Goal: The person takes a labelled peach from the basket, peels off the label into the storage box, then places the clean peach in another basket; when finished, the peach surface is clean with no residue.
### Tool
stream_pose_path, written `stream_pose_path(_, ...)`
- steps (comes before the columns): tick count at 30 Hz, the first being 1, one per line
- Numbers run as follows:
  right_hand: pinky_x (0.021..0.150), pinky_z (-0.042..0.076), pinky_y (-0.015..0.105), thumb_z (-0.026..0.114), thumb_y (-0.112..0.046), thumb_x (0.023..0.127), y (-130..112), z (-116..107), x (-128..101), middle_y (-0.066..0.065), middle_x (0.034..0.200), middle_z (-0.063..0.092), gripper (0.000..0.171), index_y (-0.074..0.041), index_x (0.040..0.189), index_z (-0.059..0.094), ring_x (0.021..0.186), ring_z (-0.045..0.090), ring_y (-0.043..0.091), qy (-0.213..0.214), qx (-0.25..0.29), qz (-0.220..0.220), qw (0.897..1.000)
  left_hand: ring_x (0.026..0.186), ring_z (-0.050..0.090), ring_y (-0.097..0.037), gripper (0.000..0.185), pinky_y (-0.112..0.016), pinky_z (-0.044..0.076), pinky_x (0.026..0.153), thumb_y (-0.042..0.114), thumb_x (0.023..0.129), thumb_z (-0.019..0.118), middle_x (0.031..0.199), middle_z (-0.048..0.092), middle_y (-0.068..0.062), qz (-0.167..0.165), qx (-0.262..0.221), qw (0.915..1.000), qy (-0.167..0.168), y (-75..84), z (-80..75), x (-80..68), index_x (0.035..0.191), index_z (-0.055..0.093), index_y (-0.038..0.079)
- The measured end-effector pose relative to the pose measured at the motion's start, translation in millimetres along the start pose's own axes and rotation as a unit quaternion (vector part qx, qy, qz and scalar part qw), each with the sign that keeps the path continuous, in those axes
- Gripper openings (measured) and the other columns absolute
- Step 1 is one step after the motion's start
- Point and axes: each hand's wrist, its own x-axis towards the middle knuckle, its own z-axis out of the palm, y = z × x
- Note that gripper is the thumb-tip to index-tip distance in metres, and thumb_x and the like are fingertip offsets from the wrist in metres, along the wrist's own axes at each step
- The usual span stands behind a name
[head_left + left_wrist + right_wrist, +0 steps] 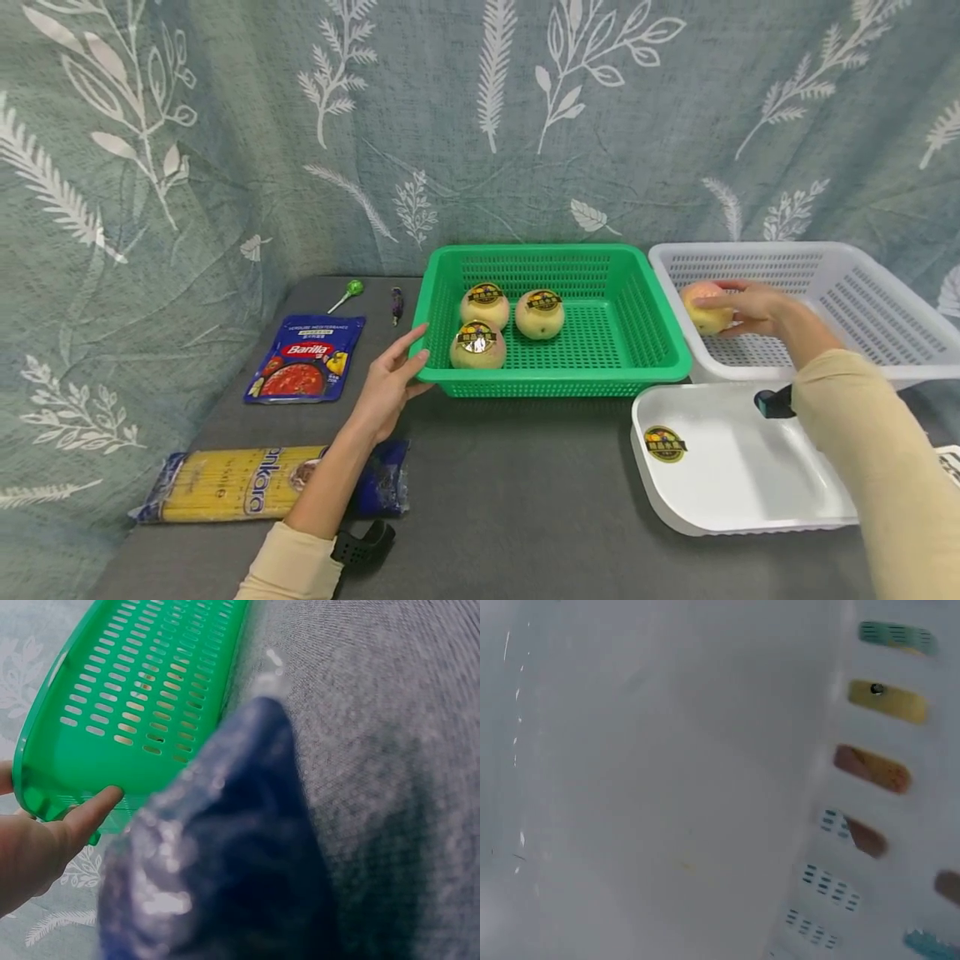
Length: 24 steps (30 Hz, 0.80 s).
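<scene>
At the left front corner of the green basket (562, 375), my left hand (386, 383) touches the rim with fairly straight fingers. The left wrist view shows its thumb (97, 810) against the basket's outer wall. Inside lie three peaches, one at the back (480, 310), one in front (472, 354) and one to the right (539, 323), each with a black-and-gold label. In the white basket (750, 372), my right hand (757, 307) holds a yellow-pink peach (701, 321) near the left wall. Through the slots in the right wrist view, only strips of that peach (889, 701) show.
A white tray (735, 475) with a loose label (665, 444) stands before the white basket. On the left lie a spaghetti pack (225, 487), a blue Barilla pouch (303, 358), a green lollipop (354, 287) and a small purple item (397, 304). A patterned curtain (450, 125) hangs behind.
</scene>
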Motion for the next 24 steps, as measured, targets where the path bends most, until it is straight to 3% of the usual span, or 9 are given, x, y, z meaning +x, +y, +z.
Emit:
stream_pose_path(8, 0.094, 0.047, 0.044, 0.057, -0.025, 0.097, 9, 4, 6, 0.035, 0.148, 0.01, 0.084, 0.001, 0.151, -0.001, 0.13, 0.027, 0.045, 0.006, -0.021, -0.008, 1.0, 0.126, 0.038, -0.037, 0.051, -0.053, 0.036, 0.101, 0.009, 0.103, 0.04, 0.15, 0.028, -0.016, 0.003, -0.005, 1.0, 0.0, -1.6, 0.2, 0.0, 0.152, 0.026, 0.01)
stream_pose_path(16, 0.102, 0.038, 0.048, 0.056, -0.03, 0.098, 14, 1, 6, 0.03, 0.151, 0.012, 0.081, -0.001, 0.152, 0.004, 0.135, 0.021, 0.043, 0.04, 0.019, -0.029, 0.999, 0.127, 0.037, -0.038, 0.051, -0.052, 0.037, 0.101, 0.009, 0.103, 0.041, 0.151, 0.028, -0.016, 0.01, -0.006, 0.9999, -0.001, -2.0, -0.6, 0.9, 0.152, 0.027, 0.01)
stream_pose_path(24, 0.107, 0.031, 0.044, 0.047, -0.034, 0.101, 17, -8, -6, 0.021, 0.156, -0.006, 0.078, -0.003, 0.152, -0.003, 0.14, 0.006, 0.041, 0.026, 0.058, -0.03, 0.998, 0.127, 0.036, -0.038, 0.051, -0.054, 0.035, 0.102, 0.008, 0.103, 0.041, 0.151, 0.027, -0.016, 0.009, -0.01, 0.9999, -0.003, -1.7, -0.1, 0.8, 0.152, 0.026, 0.009)
